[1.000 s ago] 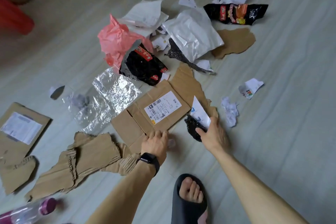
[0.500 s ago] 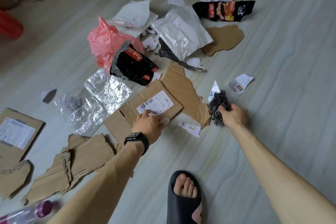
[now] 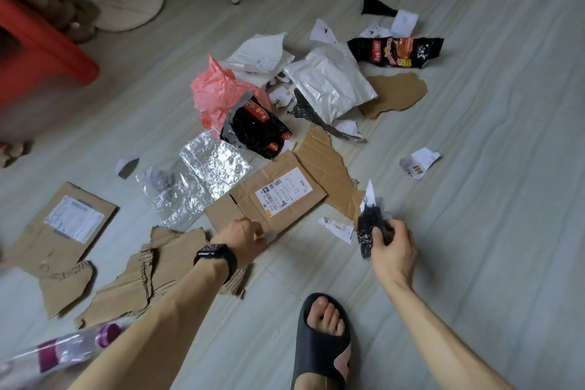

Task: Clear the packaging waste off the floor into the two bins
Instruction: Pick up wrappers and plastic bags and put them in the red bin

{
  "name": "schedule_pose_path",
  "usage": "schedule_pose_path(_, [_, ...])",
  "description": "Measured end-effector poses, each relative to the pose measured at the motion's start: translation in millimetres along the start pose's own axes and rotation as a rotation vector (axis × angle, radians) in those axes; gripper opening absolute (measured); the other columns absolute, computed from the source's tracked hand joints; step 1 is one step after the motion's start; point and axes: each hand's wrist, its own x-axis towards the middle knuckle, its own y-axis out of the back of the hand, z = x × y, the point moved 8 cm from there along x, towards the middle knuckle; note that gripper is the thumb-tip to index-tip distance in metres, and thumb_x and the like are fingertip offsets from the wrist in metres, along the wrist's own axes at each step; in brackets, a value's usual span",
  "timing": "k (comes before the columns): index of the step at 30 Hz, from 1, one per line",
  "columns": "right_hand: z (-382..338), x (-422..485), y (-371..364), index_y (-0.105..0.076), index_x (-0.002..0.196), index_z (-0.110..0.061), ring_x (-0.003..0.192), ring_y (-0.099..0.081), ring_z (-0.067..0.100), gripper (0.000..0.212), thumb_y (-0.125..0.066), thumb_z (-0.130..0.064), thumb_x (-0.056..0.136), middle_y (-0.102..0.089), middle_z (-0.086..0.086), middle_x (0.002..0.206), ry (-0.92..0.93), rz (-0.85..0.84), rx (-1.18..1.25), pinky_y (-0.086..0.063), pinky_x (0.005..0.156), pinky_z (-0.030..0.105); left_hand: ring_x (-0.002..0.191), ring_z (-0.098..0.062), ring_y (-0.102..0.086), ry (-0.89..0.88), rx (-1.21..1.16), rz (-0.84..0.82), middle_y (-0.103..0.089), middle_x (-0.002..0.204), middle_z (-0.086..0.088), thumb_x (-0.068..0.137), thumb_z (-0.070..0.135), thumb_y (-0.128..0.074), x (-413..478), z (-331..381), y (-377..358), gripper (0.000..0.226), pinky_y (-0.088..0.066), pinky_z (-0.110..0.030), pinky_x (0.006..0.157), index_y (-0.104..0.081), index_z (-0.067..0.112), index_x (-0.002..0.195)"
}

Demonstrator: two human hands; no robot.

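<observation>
Packaging waste lies scattered on the grey floor. My right hand [image 3: 392, 247] grips a crumpled black wrapper scrap [image 3: 368, 225] with a white paper sliver [image 3: 369, 195] sticking up from it, held a little above the floor. My left hand [image 3: 243, 236], with a black watch on the wrist, is at the near edge of the labelled cardboard sheet [image 3: 278, 196]; its curled fingers pinch a small pale scrap [image 3: 270, 235]. A printed paper scrap [image 3: 338, 228] lies between my hands. No bin is in view.
Farther out lie foil [image 3: 202, 180], a pink bag [image 3: 218, 89], black snack wrappers [image 3: 395, 51], a silver mailer [image 3: 329, 82] and torn cardboard [image 3: 139, 275]. A red stool [image 3: 41, 51] stands far left, a plastic bottle [image 3: 72, 348] lies near left, and my slippered foot [image 3: 323, 345] is below.
My right hand has drawn the black scrap back toward me and lifted it. My left hand moved back from the label to the cardboard's near edge. The view tilted up.
</observation>
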Motion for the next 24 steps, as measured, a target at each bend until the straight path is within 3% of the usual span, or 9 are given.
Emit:
schedule_pose_path(3, [-47, -34, -3, -0.064, 0.103, -0.010, 0.084, -0.057, 0.025, 0.016, -0.070, -0.007, 0.089, -0.065, 0.011, 0.101, 0.169, -0.103, 0.036, -0.034, 0.073, 0.021, 0.077, -0.011, -0.058, 0.004, 0.027, 0.077, -0.060, 0.092, 0.006, 0.096, 0.059, -0.050, -28, -11, 50, 0.032, -0.052, -0.027, 0.062, -0.060, 0.028, 0.091])
schedule_pose_path(5, [-97, -51, -4, -0.064, 0.100, -0.010, 0.083, -0.057, 0.020, 0.016, -0.073, -0.007, 0.087, -0.064, 0.006, 0.096, 0.369, -0.143, 0.012, -0.038, 0.073, 0.017, 0.073, -0.009, -0.058, -0.004, 0.094, 0.132, -0.060, 0.086, 0.007, 0.097, 0.059, -0.047, -49, -21, 91, 0.037, -0.045, -0.024, 0.056, -0.062, 0.026, 0.093])
schedule_pose_path(6, [-134, -66, -4, -0.065, 0.098, -0.010, 0.081, -0.055, 0.017, 0.016, -0.074, -0.007, 0.086, -0.064, 0.004, 0.094, 0.500, -0.171, 0.004, -0.034, 0.071, 0.008, 0.073, -0.010, -0.058, -0.002, 0.141, 0.186, -0.061, 0.085, 0.006, 0.098, 0.059, -0.045, -70, -32, 119, 0.039, -0.043, -0.024, 0.055, -0.063, 0.024, 0.093])
schedule_pose_path(8, [-197, -96, -7, -0.065, 0.099, -0.015, 0.077, -0.056, 0.014, 0.015, -0.073, -0.010, 0.087, -0.064, -0.003, 0.096, 0.739, -0.269, -0.065, -0.034, 0.065, 0.003, 0.078, -0.015, -0.062, 0.014, 0.218, 0.267, -0.063, 0.085, 0.005, 0.098, 0.063, -0.041, -103, -54, 164, 0.045, -0.047, -0.028, 0.059, -0.063, 0.024, 0.091])
schedule_pose_path(11, [-285, -145, -11, -0.063, 0.100, -0.021, 0.080, -0.061, 0.018, 0.019, -0.070, -0.010, 0.086, -0.063, -0.006, 0.097, 1.039, -0.365, -0.143, -0.040, 0.057, 0.020, 0.086, -0.024, -0.064, 0.113, 0.246, 0.341, -0.066, 0.096, 0.002, 0.096, 0.067, -0.039, -167, -105, 227, 0.050, -0.049, -0.029, 0.062, -0.064, 0.024, 0.098])
schedule_pose_path(15, [-389, -206, -8, -0.059, 0.096, -0.028, 0.081, -0.059, 0.019, 0.032, -0.069, -0.003, 0.078, -0.062, -0.006, 0.092, 1.338, -0.362, -0.170, -0.055, 0.064, 0.040, 0.080, -0.025, -0.065, 0.250, 0.217, 0.459, -0.068, 0.091, 0.000, 0.095, 0.069, -0.037, -259, -175, 279, 0.054, -0.053, -0.032, 0.063, -0.065, 0.023, 0.096])
schedule_pose_path(20, [-481, -330, -27, -0.059, 0.097, -0.026, 0.082, -0.057, 0.021, 0.012, -0.058, -0.017, 0.088, -0.061, -0.004, 0.094, 1.592, -0.495, -0.215, -0.053, 0.068, 0.039, 0.082, -0.024, -0.066, 0.505, -0.005, 0.531, -0.069, 0.091, 0.000, 0.096, 0.059, -0.045, -386, -290, 251, 0.041, -0.056, -0.036, 0.073, -0.065, 0.024, 0.093])
schedule_pose_path(24, [-496, -420, -72, -0.057, 0.099, -0.029, 0.084, -0.057, 0.024, 0.014, -0.062, -0.023, 0.088, -0.059, -0.007, 0.096, 1.631, -0.625, -0.256, -0.052, 0.070, 0.038, 0.067, -0.020, -0.062, 0.662, -0.158, 0.512, -0.065, 0.073, 0.002, 0.094, 0.065, -0.043, -452, -358, 178, 0.051, -0.051, -0.030, 0.061, -0.058, 0.021, 0.076])
